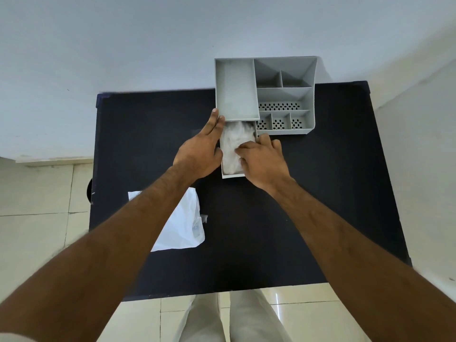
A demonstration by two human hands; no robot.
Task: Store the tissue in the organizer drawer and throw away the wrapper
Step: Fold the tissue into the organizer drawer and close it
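A grey organizer (286, 95) with several compartments stands at the back of the black table (283, 218). Its drawer (230, 176) is pulled out toward me, and white tissue (234, 141) lies inside it. My left hand (199, 151) rests flat along the drawer's left side, fingertips touching the organizer's corner. My right hand (261, 159) presses its fingers down on the tissue from the right. The white plastic wrapper (182, 223) lies flat on the table at the front left, partly hidden under my left forearm.
The table stands against a pale wall, with tiled floor to the left and front. A dark round object (89, 191) shows at the table's left edge. My legs are visible below the front edge.
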